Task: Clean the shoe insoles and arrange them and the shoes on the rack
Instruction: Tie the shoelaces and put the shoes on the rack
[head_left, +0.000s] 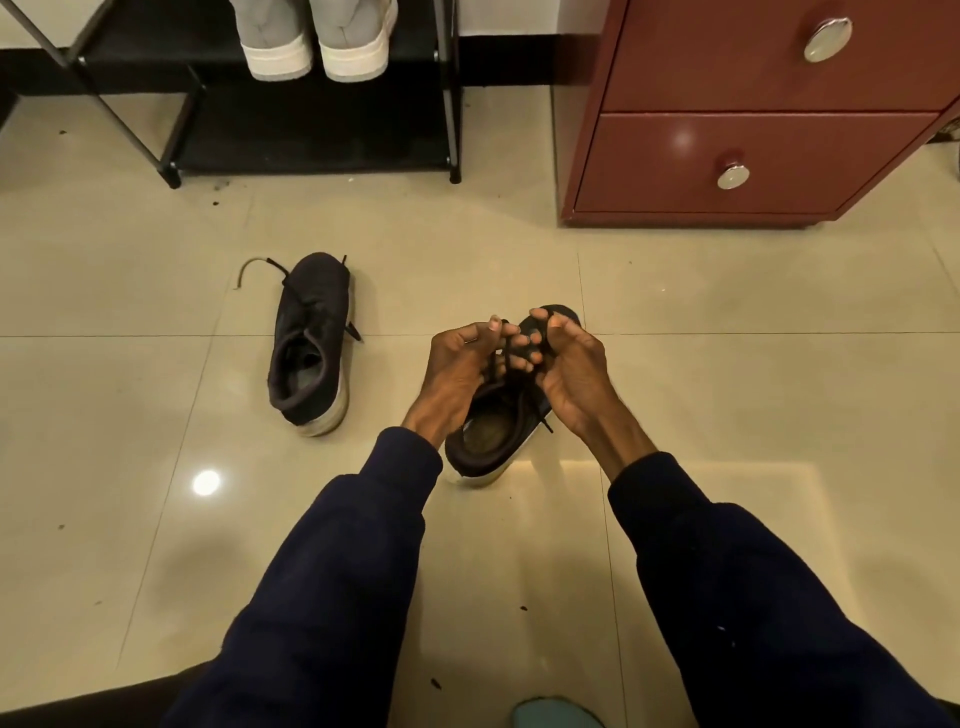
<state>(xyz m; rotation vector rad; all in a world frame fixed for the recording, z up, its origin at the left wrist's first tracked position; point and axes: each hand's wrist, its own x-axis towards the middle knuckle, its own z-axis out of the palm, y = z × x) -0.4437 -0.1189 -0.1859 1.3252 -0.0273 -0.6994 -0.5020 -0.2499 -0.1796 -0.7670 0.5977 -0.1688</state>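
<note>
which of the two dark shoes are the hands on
The nearer dark shoe, its laces pinched by the left hand and right hand. The other dark shoe lies untouched further left.

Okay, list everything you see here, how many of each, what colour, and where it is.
far shoe: one, black with pale sole, on the floor left of the hands
near shoe: one, black with pale sole, on the floor under the hands
shoelace: black, on the near shoe, held by both hands
grey shoes: two, grey with white soles, on the rack
rack: one, black, top left
drawer cabinet: one, red-brown, top right
knobs: two, silver, one per drawer
floor: beige glossy tiles
teal object: one, bottom edge, cut off
left hand: grips the shoelace
right hand: grips the shoelace
sleeves: two, navy
</note>
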